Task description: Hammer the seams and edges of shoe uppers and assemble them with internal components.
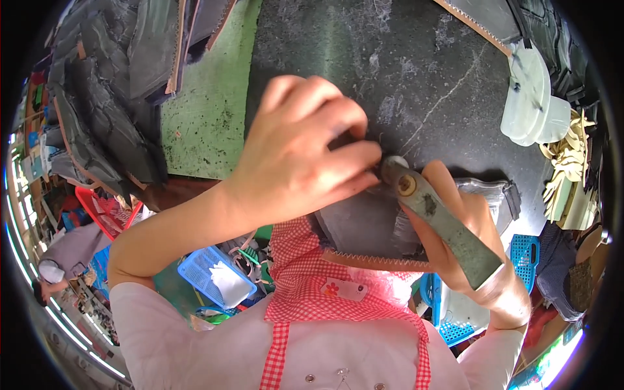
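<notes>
Dark marbled stone counter (416,71), green mat (208,104) alongside, stacked dark leather pieces (104,110) at left. Left hand (299,156) pressing fingertips on a dark leather panel (354,224) at the near edge; right hand (468,227) clenched around a grey metal hammer (442,224). Likely thin, floppy leather, best pinned flat; probably heavy hammer, gripped mid-handle.

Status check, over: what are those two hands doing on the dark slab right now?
Left hand pressing a dark leather piece onto the stone slab. Right hand gripping a grey hammer, head at the left fingertips. Pale plastic tub stands clear.
</notes>
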`<move>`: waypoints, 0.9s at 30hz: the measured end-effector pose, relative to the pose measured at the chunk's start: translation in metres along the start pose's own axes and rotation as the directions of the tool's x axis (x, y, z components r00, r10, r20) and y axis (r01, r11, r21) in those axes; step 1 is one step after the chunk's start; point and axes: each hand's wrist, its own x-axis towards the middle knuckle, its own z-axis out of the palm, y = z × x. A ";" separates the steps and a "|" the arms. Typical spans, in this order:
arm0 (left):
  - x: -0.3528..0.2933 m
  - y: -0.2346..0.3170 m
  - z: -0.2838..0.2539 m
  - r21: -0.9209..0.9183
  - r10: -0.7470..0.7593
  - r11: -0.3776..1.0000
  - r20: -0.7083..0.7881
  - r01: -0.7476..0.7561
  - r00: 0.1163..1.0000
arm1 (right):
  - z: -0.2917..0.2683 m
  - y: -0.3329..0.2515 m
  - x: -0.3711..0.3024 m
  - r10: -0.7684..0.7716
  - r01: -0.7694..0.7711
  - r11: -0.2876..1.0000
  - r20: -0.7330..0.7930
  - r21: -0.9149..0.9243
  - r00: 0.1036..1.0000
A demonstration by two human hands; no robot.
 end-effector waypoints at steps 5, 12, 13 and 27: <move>-0.015 0.005 0.003 -0.051 -0.258 0.965 -0.036 0.256 0.966 | 0.000 0.004 0.001 -0.026 0.032 0.995 -0.071 0.092 0.997; -0.017 0.018 0.010 -0.125 -0.279 0.956 -0.093 0.267 0.956 | -0.008 -0.003 0.004 -0.120 0.123 0.992 -0.181 0.007 0.976; -0.018 0.019 0.011 -0.087 -0.260 0.964 -0.094 0.252 0.961 | -0.002 0.000 0.003 -0.079 0.083 0.996 -0.121 0.026 0.990; -0.022 0.016 0.009 -0.074 -0.273 0.961 -0.085 0.267 0.958 | -0.010 -0.009 0.012 -0.108 0.106 0.994 -0.097 -0.029 0.989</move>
